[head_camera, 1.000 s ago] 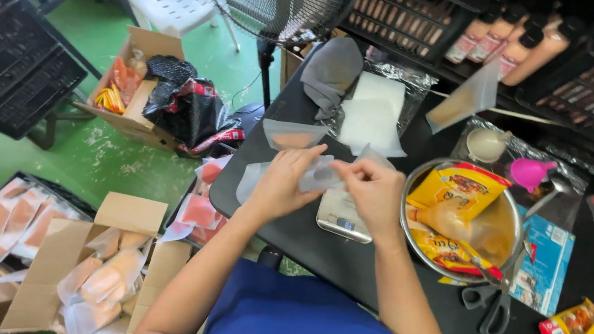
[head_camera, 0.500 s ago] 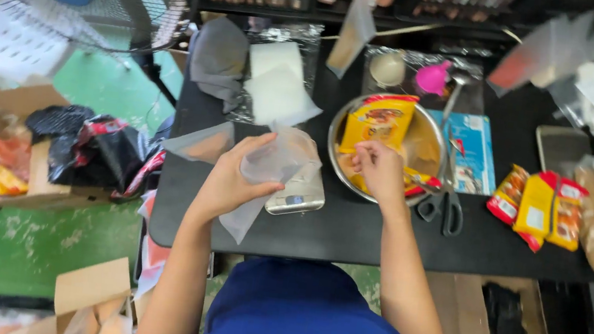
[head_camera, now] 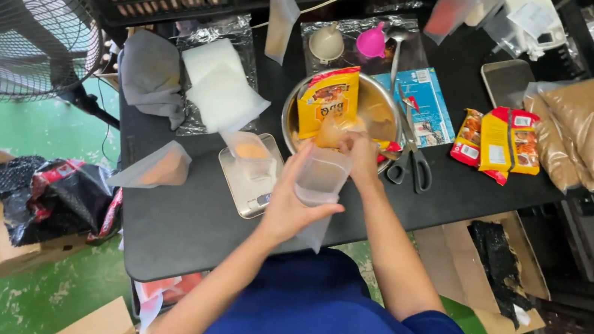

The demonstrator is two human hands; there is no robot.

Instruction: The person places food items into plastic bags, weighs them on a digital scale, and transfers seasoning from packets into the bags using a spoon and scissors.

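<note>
**Hands meet over the little bag by the bowl**

The left hand (head_camera: 290, 208) has come across from the scale side, and the right hand (head_camera: 359, 156) has lifted out of the metal bowl (head_camera: 289, 117). Both hands now meet just in front of the bowl. The view has swung too, so the fan sits further left.

There is only the head view. In it, the left hand holds a small clear bag (head_camera: 319, 181) upright, with the fingers wrapped around its side and the thumb in front. The bag looks empty. The right hand is at the bag's top edge, right by the bowl's rim. Its fingers are curled shut on something pale orange, a soft lump or a pouch (head_camera: 335, 130); I cannot tell which.

How far along is the work? One filled bag (head_camera: 250, 152) already stands on the scale (head_camera: 235, 182), left of the bowl. Another filled bag (head_camera: 157, 166) lies further left of the bowl. The bag in the hand is not filled yet. Unopened yellow and red packets (head_camera: 498, 142) wait to the right of the bowl, past the scissors (head_camera: 412, 166).

Both arms are bent and reach forward over the black table (head_camera: 176, 228).
</note>
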